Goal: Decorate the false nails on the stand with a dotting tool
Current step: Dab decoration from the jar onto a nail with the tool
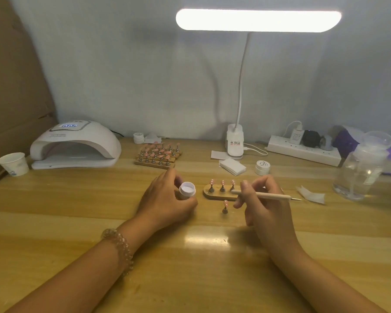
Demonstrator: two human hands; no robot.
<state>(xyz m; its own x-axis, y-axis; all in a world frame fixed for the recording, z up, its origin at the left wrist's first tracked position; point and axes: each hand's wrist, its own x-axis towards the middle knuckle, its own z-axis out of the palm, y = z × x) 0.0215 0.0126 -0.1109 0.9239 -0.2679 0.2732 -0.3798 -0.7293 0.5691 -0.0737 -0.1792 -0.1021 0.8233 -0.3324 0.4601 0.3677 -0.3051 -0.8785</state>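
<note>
2 bare forearms [325, 274] show, the left wrist wearing 1 bracelet [125, 246] of clear, pale round beads.

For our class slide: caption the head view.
Left hand holds an open white jar; right hand holds a dotting tool by the nail stand.

Two hands were in view: left hand [165, 199], right hand [266, 211]. Logged one dotting tool [266, 195]; small white jar [187, 189], three in all. The near stand [215, 196] showed three pink nails [222, 182], with one loose nail holder [225, 206] besides. One each: nail lamp [77, 145], desk lamp [257, 20], paper cup [13, 163], power strip [303, 152], clear bottle [359, 172].
</note>
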